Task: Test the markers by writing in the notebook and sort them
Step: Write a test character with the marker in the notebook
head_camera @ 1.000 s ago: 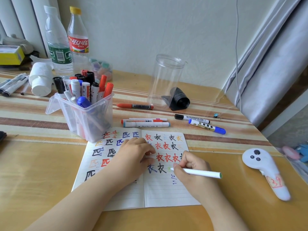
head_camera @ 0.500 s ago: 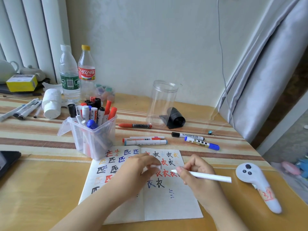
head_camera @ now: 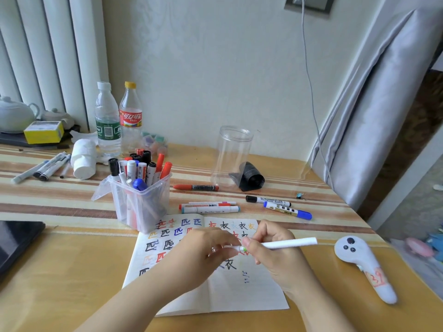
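Head view: both hands (head_camera: 239,255) on white marker (head_camera: 285,244)

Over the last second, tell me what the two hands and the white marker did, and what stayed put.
The right hand lifted the white marker off the notebook page, where it had been writing. The left hand left the page and now pinches the marker's tip end, seemingly capping it. The notebook, the clear tub of markers and the loose markers beyond it stayed where they were.
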The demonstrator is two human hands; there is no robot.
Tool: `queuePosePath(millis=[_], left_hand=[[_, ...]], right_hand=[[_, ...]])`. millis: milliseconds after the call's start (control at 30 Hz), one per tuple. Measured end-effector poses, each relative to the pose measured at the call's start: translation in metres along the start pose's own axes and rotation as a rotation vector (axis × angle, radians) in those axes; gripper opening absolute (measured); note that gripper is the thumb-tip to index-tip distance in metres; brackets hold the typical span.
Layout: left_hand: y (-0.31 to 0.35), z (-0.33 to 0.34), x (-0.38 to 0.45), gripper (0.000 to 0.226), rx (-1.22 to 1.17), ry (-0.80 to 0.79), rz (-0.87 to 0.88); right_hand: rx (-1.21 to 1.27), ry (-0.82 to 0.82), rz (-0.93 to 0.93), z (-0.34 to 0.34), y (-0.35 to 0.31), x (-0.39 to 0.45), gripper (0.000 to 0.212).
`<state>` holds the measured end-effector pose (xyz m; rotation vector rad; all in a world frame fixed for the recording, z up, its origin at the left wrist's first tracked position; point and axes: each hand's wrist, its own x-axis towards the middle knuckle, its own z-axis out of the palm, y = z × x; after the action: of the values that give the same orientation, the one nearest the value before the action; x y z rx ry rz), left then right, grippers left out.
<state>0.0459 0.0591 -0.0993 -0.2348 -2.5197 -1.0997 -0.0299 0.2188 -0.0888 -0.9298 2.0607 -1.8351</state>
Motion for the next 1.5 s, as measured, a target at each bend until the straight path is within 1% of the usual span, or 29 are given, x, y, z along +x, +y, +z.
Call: queuePosePath(millis=[67,233,333,533,633,700,733,767,867,967,1033,1133,1200,1267,1367,1433,1500], left_hand=[[0.003,-0.001,-0.002,0.012,-0.026,-0.025,-0.026],[0.009,-0.006,-0.003,0.010,-0.075,-0.023,-0.053],[0.010,-0.009,-0.004,0.014,-0.059,-0.061,-0.089],[0.002,-0.007,0.001,0.030,-0.041,-0.043,-0.160],[-0.007,-0.009,0.009,0.019,0.008,-0.001,-0.188],[-0.014,-0.013,0.013,0.010,0.069,0.043,-0.186],[-0.017,-0.015,0.015,0.007,0.101,0.061,-0.183],[-0.020,-0.016,0.018,0.007,0.130,0.072,-0.181],[-0.027,-0.019,0.029,0.013,0.193,0.068,-0.183],[-0.034,-0.024,0.048,0.026,0.260,0.058,-0.178],[-0.036,-0.031,0.065,0.032,0.308,0.059,-0.177],[-0.031,-0.043,0.100,0.029,0.367,0.114,-0.133],[-0.027,-0.049,0.122,0.028,0.389,0.157,-0.105],[-0.028,-0.051,0.138,0.028,0.408,0.194,-0.094],[-0.036,-0.044,0.146,0.030,0.413,0.212,-0.109],[-0.045,-0.037,0.143,0.030,0.396,0.197,-0.136],[-0.055,-0.030,0.136,0.029,0.372,0.175,-0.162]], right_hand=[[0.032,-0.006,0.032,0.002,0.000,0.000,0.032],[0.140,-0.009,0.077,0.010,0.000,0.000,0.033],[0.151,-0.013,0.090,0.015,0.001,0.001,0.032],[0.197,0.006,0.158,0.020,0.007,0.006,0.035],[0.233,0.063,0.171,0.018,0.002,0.013,0.028],[0.236,0.151,0.147,0.010,-0.001,0.020,0.025],[0.219,0.201,0.131,0.005,-0.001,0.024,0.019],[0.193,0.236,0.112,0.000,-0.001,0.027,0.014],[0.075,0.272,0.068,-0.007,0.000,0.041,0.015],[-0.048,0.340,0.031,-0.019,-0.005,0.065,0.014],[-0.135,0.418,-0.051,-0.034,-0.018,0.091,0.015],[-0.280,0.547,-0.247,-0.053,-0.054,0.141,0.018],[-0.379,0.583,-0.335,-0.059,-0.075,0.175,0.017],[-0.551,0.547,-0.329,-0.060,-0.084,0.207,0.020],[-0.812,0.370,-0.220,-0.052,-0.073,0.245,0.028],[-0.908,0.246,-0.134,-0.043,-0.057,0.259,0.035],[-1.000,0.161,-0.060,-0.036,-0.041,0.264,0.040]])
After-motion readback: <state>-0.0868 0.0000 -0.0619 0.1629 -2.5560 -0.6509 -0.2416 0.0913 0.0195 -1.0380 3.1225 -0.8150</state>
